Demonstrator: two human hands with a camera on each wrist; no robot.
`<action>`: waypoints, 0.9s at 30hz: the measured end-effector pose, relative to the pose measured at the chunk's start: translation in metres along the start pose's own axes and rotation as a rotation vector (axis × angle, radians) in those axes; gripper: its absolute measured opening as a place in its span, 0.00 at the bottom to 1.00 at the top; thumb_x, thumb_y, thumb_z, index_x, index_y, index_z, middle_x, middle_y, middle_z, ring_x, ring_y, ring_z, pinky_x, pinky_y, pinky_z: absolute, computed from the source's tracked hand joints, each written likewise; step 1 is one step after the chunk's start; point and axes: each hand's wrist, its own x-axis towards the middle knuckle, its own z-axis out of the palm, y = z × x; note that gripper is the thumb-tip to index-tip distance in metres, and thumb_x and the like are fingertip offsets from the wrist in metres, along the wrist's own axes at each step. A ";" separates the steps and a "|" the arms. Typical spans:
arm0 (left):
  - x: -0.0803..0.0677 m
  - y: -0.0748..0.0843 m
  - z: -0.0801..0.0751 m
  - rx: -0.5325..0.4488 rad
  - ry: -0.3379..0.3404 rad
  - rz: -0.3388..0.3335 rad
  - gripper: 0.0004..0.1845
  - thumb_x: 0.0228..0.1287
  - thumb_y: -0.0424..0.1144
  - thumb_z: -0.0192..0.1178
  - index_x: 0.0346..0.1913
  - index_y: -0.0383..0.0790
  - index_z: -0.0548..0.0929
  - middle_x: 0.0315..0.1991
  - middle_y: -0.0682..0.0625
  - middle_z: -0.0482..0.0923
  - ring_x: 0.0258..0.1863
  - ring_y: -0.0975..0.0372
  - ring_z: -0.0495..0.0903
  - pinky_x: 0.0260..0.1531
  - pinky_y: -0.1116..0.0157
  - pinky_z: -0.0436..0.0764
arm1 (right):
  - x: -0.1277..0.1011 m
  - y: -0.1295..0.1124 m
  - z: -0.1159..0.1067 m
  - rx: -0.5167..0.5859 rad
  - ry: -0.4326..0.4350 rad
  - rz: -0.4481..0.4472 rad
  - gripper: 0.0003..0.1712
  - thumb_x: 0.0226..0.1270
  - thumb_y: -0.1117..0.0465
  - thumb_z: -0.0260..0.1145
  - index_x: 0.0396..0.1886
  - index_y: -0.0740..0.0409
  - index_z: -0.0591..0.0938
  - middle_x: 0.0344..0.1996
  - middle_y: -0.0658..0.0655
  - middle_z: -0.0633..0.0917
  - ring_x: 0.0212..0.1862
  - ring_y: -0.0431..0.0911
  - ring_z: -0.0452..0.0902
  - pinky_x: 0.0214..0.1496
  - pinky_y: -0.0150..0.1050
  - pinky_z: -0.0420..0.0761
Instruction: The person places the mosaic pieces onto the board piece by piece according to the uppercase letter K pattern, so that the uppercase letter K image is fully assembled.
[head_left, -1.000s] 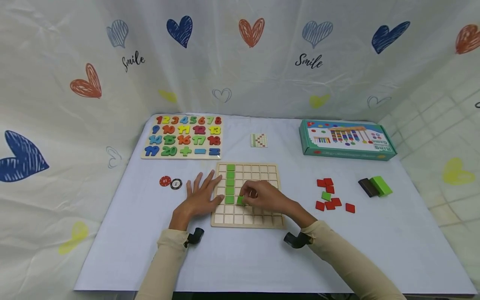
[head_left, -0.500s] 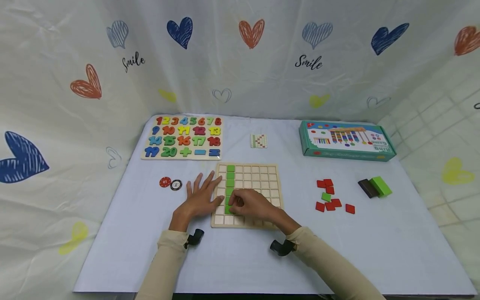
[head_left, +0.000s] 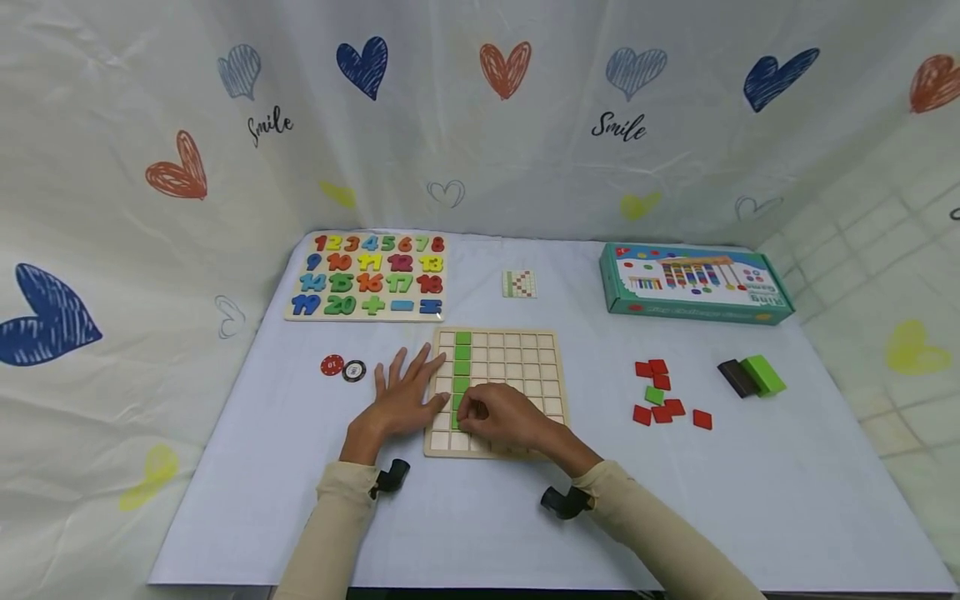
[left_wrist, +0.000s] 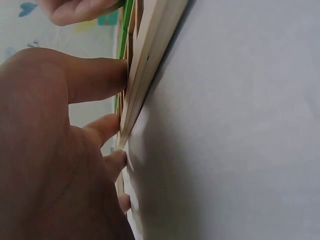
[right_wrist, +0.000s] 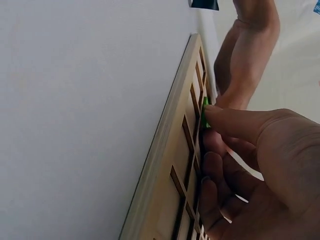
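Observation:
A wooden grid board lies on the white table, with a column of green tiles filling its second column from the left. My left hand lies flat beside the board, its straight fingers touching the board's left edge. My right hand is over the near part of the board, fingers curled. Its thumb and fingertips pinch a green tile at the foot of the green column, low against the grid. The hand hides the cell under the tile.
Right of the board lie loose red tiles with one green tile, then a black and a green block. A number puzzle, a small pattern card and a teal box sit at the back. Two chips lie left.
My right hand has carried the green tile left and nearer, from the third column to the foot of the green column. The left hand has stayed put.

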 end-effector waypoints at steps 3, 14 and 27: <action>-0.002 0.003 -0.003 -0.005 0.002 0.000 0.39 0.77 0.55 0.55 0.86 0.54 0.57 0.89 0.49 0.40 0.86 0.42 0.30 0.75 0.29 0.28 | -0.001 0.001 0.000 0.010 0.005 0.010 0.03 0.71 0.62 0.75 0.40 0.52 0.88 0.31 0.42 0.86 0.32 0.34 0.79 0.36 0.32 0.80; -0.003 0.007 -0.005 -0.013 -0.010 -0.014 0.39 0.77 0.54 0.56 0.86 0.53 0.57 0.89 0.49 0.40 0.86 0.43 0.29 0.76 0.30 0.27 | -0.018 0.004 -0.025 0.042 0.064 -0.005 0.02 0.73 0.62 0.73 0.42 0.53 0.87 0.32 0.44 0.85 0.34 0.37 0.78 0.37 0.33 0.81; -0.001 0.002 -0.001 -0.034 -0.005 -0.009 0.40 0.77 0.56 0.56 0.86 0.56 0.56 0.89 0.51 0.38 0.86 0.44 0.28 0.75 0.30 0.25 | -0.085 0.073 -0.101 -0.106 0.162 0.284 0.08 0.71 0.60 0.74 0.46 0.55 0.87 0.35 0.49 0.85 0.39 0.46 0.78 0.36 0.36 0.81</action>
